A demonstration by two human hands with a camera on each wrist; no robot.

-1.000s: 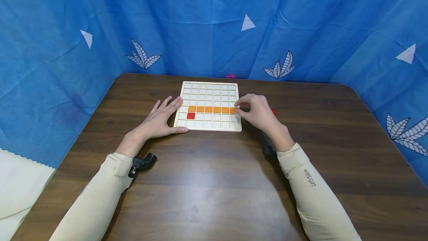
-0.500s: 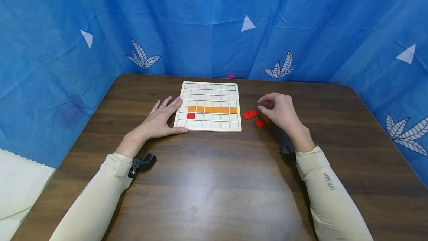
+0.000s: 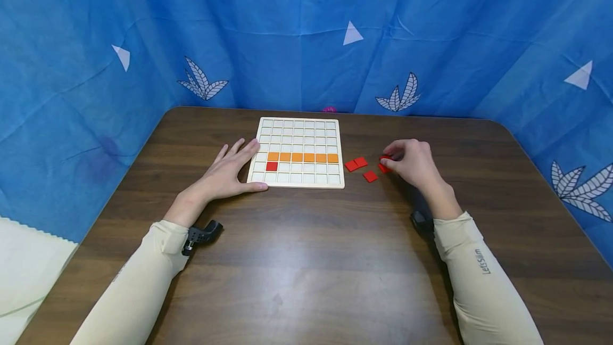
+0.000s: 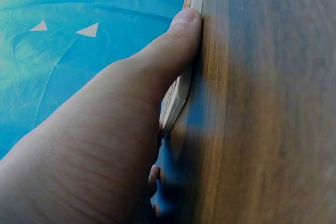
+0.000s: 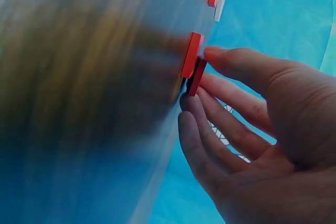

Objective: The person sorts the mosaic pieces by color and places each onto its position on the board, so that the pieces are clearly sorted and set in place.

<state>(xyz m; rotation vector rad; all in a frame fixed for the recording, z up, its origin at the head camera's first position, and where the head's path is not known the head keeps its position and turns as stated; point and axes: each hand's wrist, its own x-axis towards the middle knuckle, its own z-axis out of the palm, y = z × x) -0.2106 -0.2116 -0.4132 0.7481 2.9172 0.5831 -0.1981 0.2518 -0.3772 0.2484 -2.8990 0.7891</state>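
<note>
I see the grid board (image 3: 298, 140) toward twelve on the counter (image 3: 297, 260). Left hand (image 3: 227, 172), fingers spread, touches its nine-o'clock edge; right hand (image 3: 415, 166) pinches a red tile (image 5: 197, 77) at three o'clock.

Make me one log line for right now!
left hand: touching grid board | right hand: pinching red tile | on board: six orange tiles, one placed red tile | beside board: loose red tiles

Your bench (image 3: 297, 276) shows glossy wood grain, the red tiles (image 3: 370, 176) look smooth, and your sleeves (image 3: 139, 276) are matt cloth.
</note>
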